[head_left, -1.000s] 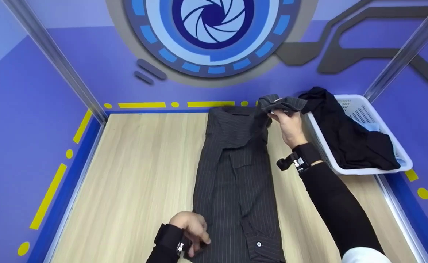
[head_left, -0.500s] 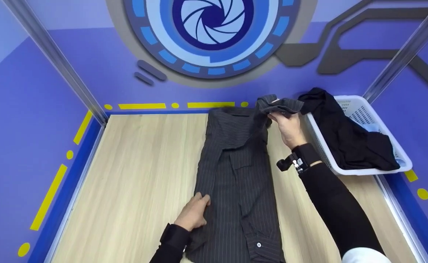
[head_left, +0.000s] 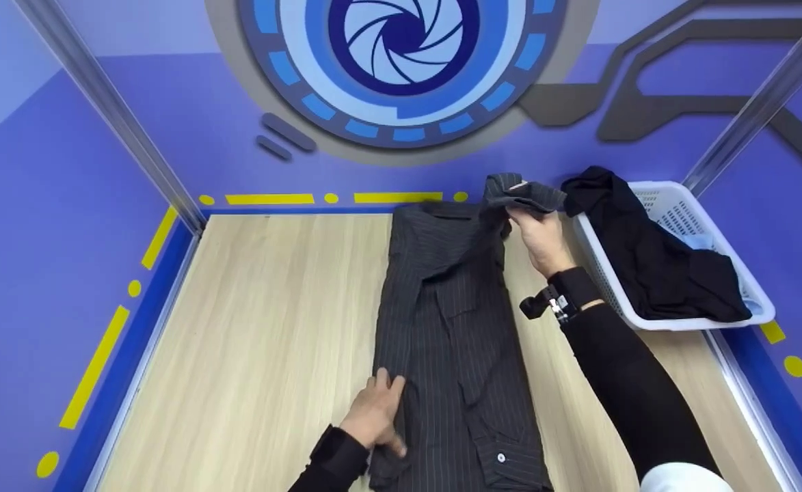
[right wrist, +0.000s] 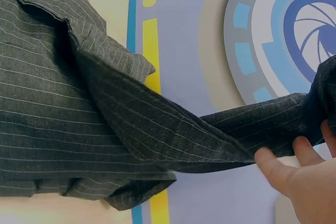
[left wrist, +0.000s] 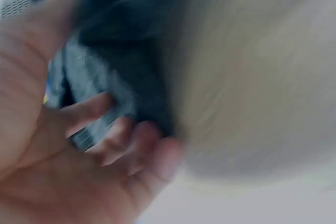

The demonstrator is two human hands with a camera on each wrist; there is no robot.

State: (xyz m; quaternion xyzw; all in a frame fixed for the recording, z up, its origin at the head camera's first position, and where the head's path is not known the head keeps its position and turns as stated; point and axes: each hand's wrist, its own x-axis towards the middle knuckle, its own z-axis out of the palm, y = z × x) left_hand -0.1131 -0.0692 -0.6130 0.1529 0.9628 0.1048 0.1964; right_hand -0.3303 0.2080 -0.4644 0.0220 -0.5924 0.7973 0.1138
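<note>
A dark grey pinstriped shirt point(head_left: 435, 355) lies lengthwise in a narrow fold, its buttoned cuff at the lower right. At the far end my right hand point(head_left: 543, 239) grips the collar point(head_left: 527, 195) and keeps it raised off the table. The right wrist view shows the collar band point(right wrist: 226, 148) pulled taut towards the fingers point(right wrist: 273, 169). My left hand point(head_left: 377, 413) is at the shirt's left edge, fingers spread forward and thumb apart. In the blurred left wrist view, its loosely bent fingers point(left wrist: 165, 158) lie against the cloth edge.
A white perforated basket point(head_left: 701, 324) stands at the right, with a black garment point(head_left: 667, 266) draped in it and over its rim. Blue printed walls point(head_left: 154, 123) enclose the wooden table point(head_left: 271, 307) at the back and sides.
My left hand has moved up from the shirt's lower left corner, turned, and shifted slightly right, the shirt's lower part shifting right too. The right hand still holds the collar.
</note>
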